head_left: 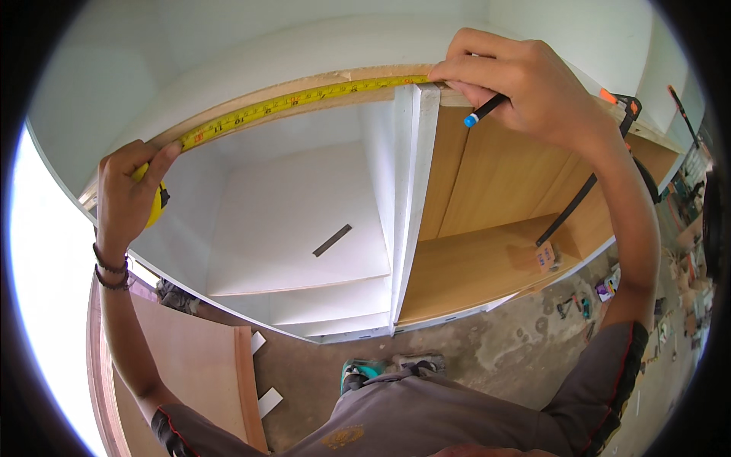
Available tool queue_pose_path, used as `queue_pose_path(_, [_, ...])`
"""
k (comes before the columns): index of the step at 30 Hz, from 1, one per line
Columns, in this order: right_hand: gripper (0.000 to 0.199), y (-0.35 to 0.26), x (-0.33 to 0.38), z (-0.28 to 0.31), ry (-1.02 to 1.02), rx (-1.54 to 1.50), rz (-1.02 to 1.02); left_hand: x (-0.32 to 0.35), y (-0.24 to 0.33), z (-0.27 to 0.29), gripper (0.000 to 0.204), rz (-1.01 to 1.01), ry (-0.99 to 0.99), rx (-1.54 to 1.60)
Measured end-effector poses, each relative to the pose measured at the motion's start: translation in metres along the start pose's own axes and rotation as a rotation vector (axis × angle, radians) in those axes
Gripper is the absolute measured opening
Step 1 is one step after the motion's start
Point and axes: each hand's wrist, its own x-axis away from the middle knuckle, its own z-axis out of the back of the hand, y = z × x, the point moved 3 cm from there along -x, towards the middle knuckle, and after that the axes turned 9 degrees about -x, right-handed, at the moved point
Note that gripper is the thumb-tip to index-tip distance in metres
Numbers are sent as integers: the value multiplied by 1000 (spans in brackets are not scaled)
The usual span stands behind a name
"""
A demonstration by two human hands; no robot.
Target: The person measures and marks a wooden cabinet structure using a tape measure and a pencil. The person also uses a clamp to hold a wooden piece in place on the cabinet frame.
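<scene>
Workshop setting, head view: rough concrete floor (487,358) strewn with small tools and offcuts, a plywood sheet (198,365) leaning at lower left; a cabinet carcass (304,221) fills the middle, white-lined on its left bay, wood-toned on its right, split by a white upright divider (411,198); a dark flat strip (332,240) lies on the white back panel; a black clamp with orange tips (586,190) grips the right side; yellow tape measure (297,100) runs taut along the raw front edge of the top board (343,82), from the left end to the divider; left hand (129,194) is closed round the tape's yellow case at the left corner, thumb pressing the blade down onto the edge; right hand (525,80) pinches the blade's far end against the board just above the divider, and also carries a dark pencil with a blue-and-white end (484,111) tucked under the fingers, tip not on the wood; step in hand, by my reading, is measuring the left bay's width along the top edge; a next move would likely call for keeping the blade flat and unmoved while the pencil is turned to the board to strike a mark at the reading; the risk is the blade slipping as the grip changes.
</scene>
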Motion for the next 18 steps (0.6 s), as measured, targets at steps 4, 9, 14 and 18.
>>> queue_pose_path(4, [46, 6, 2, -1, 35, -48, 94, -2, 0, -4, 40, 19, -22, 0])
queue_pose_path(9, [45, 1, -2, -1, 18, -153, 93, -1, -1, -1, 41, 0, -17, -53])
queue_pose_path(14, [44, 5, -2, -3, 17, -171, 120, 0, -1, -3, 41, 4, 0, -37])
queue_pose_path(18, [43, 4, -2, -1, 6, -168, 115, -1, 0, -2, 41, -20, 8, -50])
